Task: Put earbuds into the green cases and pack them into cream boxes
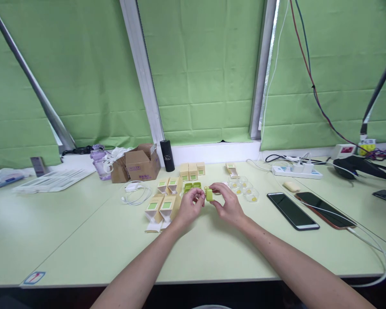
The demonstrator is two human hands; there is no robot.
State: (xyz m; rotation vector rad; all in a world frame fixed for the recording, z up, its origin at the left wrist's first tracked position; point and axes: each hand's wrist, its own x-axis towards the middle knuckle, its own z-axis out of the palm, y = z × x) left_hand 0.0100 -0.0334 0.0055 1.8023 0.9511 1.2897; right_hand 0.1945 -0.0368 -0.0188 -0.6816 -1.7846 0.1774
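1. Table [83, 253]: pale yellow-green top, seams running across it; small sticker [34, 277] at near left edge.
2. Behind: green blinds [202, 64] between grey posts [141, 64]; red and blue cables [300, 38] hang at right.
3. Green piece [209, 195]: mid-table, raised between the hands. Right hand [229, 204] holds it between thumb and fingers. Left hand [192, 206]: fingertips drawn together at its left edge; cannot tell whether they grip it.
4. Near left hand: cartons [152, 207], some flaps open.
5. Beyond right hand: clear cups [251, 195].
6. Rear left: purple bottle [100, 165], brown box [143, 165], black cylinder [167, 156].
7. Right: two phones [292, 210]; power strip [281, 171] behind.
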